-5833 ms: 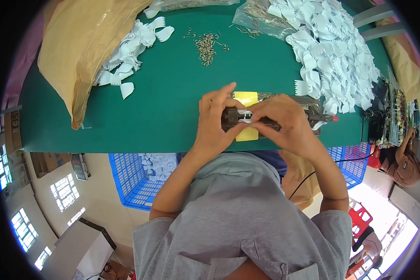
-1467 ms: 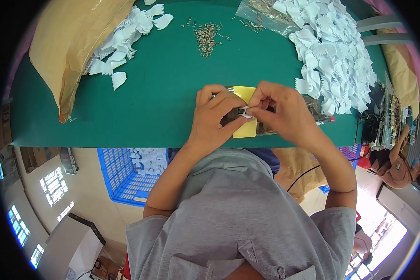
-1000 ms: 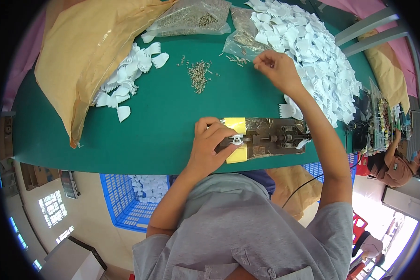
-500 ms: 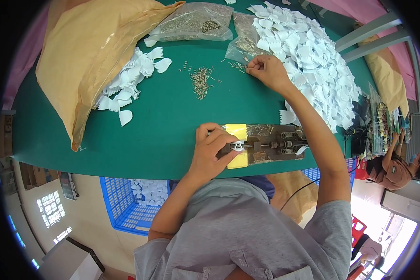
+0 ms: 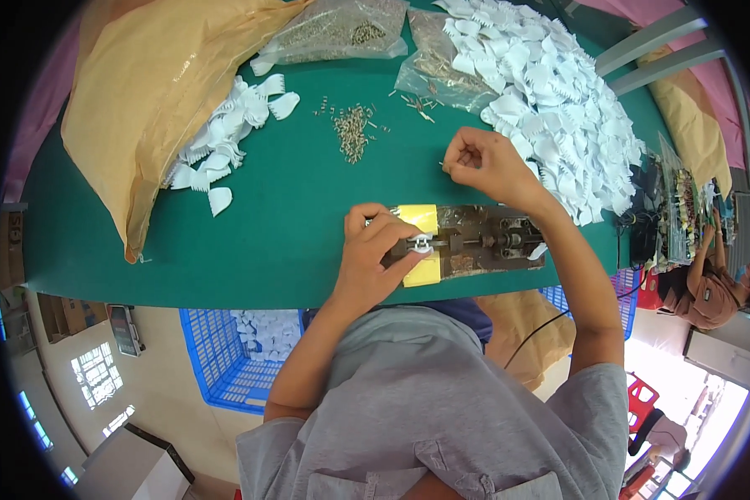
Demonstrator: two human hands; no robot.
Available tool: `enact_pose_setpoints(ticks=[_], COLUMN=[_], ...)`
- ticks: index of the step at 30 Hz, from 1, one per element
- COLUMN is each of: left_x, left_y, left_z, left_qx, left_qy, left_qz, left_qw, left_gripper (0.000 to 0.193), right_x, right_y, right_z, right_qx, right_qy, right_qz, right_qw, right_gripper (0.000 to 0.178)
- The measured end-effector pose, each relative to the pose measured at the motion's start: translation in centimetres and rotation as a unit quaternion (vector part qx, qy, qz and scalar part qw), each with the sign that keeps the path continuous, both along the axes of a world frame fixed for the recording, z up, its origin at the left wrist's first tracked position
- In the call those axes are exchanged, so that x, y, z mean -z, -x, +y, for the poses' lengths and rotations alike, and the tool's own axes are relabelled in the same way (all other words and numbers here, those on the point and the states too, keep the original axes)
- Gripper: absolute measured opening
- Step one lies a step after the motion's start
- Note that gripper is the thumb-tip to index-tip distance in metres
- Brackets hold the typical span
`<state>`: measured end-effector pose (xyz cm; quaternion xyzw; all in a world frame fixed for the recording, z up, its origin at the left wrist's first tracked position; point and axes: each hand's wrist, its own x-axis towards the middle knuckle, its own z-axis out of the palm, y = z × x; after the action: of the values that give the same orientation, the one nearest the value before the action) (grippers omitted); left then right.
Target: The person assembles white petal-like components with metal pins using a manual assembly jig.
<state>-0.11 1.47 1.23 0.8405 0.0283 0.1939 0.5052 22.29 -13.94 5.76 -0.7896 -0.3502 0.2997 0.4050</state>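
My left hand (image 5: 373, 254) is closed, thumb and forefinger around a small white plastic part (image 5: 422, 244). That part sits at the left end of a dark metal jig (image 5: 492, 242) with yellow pads (image 5: 419, 219) on it. Over the table, above the jig, my right hand (image 5: 493, 167) is pinched shut. A thin metal pin (image 5: 442, 164) just shows at its fingertips, mostly hidden. Similar loose pins (image 5: 420, 106) lie farther back, beside a clear plastic bag (image 5: 442, 71). Small metal clips (image 5: 352, 135) form a heap left of them.
A large heap of white scalloped plastic pieces (image 5: 550, 108) covers the right back of the green table (image 5: 267, 233). At left, a brown paper sack (image 5: 158, 92) spills more. Another bag of metal bits (image 5: 333, 37) lies behind. A blue crate (image 5: 217, 367) stands below the table edge.
My right hand has moved from the loose pins toward the jig, a pin now showing at its fingertips. My left hand keeps its hold on the white part. The view has shifted slightly.
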Motion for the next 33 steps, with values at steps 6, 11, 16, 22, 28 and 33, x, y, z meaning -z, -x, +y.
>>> enact_pose_setpoints(ticks=[6,11,16,22,28,33], left_x=[0.3,0.5,0.4,0.8,0.6,0.5], left_y=[-0.4,-0.4,-0.2,-0.4,-0.6,-0.6], left_z=[0.2,0.1,0.1,0.1,0.2,0.2], left_qx=[-0.002,-0.001,0.004,0.010,0.017,0.016], left_qy=[0.002,0.015,0.006,0.009,0.017,0.007], left_qz=[0.005,-0.003,-0.001,-0.019,-0.028,-0.025], left_qw=[1.000,1.000,1.000,1.000,0.999,1.000], left_gripper=[0.030,0.029,0.030,0.032,0.032,0.031], right_x=[-3.6,-2.2,-2.4,-2.3,-2.7,-2.9], right_y=[8.1,10.3,10.8,11.1,11.6,12.4], right_z=[-1.6,-2.1,-2.4,-2.3,-2.4,-2.2], right_qx=[-0.054,-0.025,-0.028,-0.050,-0.090,-0.090], right_qy=[-0.124,-0.105,-0.079,-0.065,-0.041,-0.013], right_qz=[-0.227,-0.265,-0.313,-0.335,-0.455,-0.491], right_qw=[0.964,0.958,0.946,0.939,0.885,0.866], right_gripper=[0.034,0.030,0.026,0.017,0.016,0.016])
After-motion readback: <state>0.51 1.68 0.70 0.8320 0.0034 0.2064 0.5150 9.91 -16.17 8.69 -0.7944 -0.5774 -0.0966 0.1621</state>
